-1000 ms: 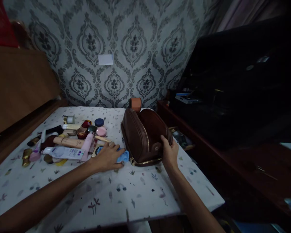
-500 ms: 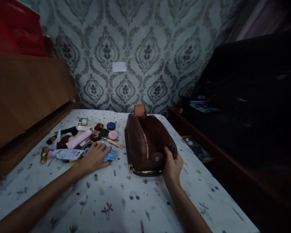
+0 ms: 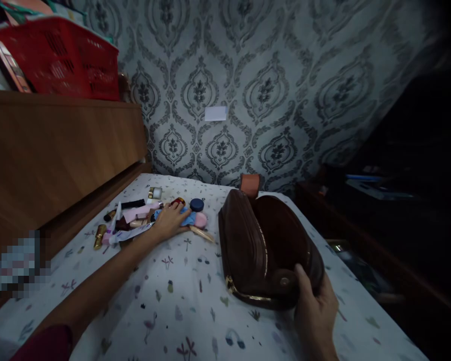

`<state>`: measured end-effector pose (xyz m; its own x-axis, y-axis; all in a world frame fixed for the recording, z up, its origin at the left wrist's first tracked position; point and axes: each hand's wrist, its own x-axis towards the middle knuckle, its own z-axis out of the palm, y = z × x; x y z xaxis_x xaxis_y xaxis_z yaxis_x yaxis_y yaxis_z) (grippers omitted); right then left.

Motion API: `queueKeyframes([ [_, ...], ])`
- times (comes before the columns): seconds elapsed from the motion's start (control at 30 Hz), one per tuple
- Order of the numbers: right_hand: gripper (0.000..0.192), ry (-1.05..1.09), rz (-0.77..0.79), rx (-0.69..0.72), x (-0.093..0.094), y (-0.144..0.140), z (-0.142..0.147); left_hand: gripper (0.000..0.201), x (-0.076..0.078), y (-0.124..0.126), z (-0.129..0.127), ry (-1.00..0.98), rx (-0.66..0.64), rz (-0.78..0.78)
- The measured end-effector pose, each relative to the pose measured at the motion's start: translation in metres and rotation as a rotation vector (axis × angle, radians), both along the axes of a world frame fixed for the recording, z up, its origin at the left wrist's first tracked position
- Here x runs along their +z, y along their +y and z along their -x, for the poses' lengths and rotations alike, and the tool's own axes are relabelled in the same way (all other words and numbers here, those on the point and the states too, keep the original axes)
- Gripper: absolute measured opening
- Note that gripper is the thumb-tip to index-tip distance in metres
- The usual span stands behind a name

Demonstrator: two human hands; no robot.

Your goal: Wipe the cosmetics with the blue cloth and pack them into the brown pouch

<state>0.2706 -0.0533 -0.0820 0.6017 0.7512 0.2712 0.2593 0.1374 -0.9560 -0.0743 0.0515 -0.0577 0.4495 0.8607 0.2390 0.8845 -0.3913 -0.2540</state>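
Right hand [image 3: 315, 311] gripping near end of brown pouch [image 3: 266, 245], thumb over the side by the round snap, fingers wrapped round the far edge. Pouch on its side on table [image 3: 195, 311], right of centre, zip open along top, gold zipper line showing, orange tab [image 3: 250, 184] at far end.

Left hand [image 3: 171, 220] stretched out to the heap of cosmetics [image 3: 135, 218] at far left of table, palm down, fingers loosely spread and flat on blue cloth [image 3: 188, 218]. Cannot tell if anything pinched under the palm. Pink puff [image 3: 200, 220] just beside cloth, dark blue jar [image 3: 197, 204] just behind it, wooden-handled brush [image 3: 201, 233] lying toward the pouch. Gold tube [image 3: 99, 236] at near edge of heap, small bottle [image 3: 155, 192] at far edge.

Pouch and heap apart, bare printed tablecloth between.

Red basket [image 3: 65, 60] on wooden headboard [image 3: 60, 150] at left. Patterned wallpaper [image 3: 266, 90] behind, white patch [image 3: 216, 113] on it. Right side dark, details not readable.
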Motion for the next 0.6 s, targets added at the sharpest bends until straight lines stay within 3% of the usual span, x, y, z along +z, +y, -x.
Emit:
queueKeyframes([
  [0.23,0.059,-0.016,0.044,-0.029,0.002,0.001,-0.001,0.061,0.022,0.016,0.028,-0.034,0.027,0.013],
  [0.4,0.060,-0.032,0.040,-0.027,0.005,0.000,0.001,0.052,0.029,0.034,0.041,-0.118,0.177,-0.016],
  [0.6,0.067,-0.101,0.089,-0.039,0.008,-0.001,0.001,0.044,0.034,0.072,0.062,-0.152,0.340,0.058],
])
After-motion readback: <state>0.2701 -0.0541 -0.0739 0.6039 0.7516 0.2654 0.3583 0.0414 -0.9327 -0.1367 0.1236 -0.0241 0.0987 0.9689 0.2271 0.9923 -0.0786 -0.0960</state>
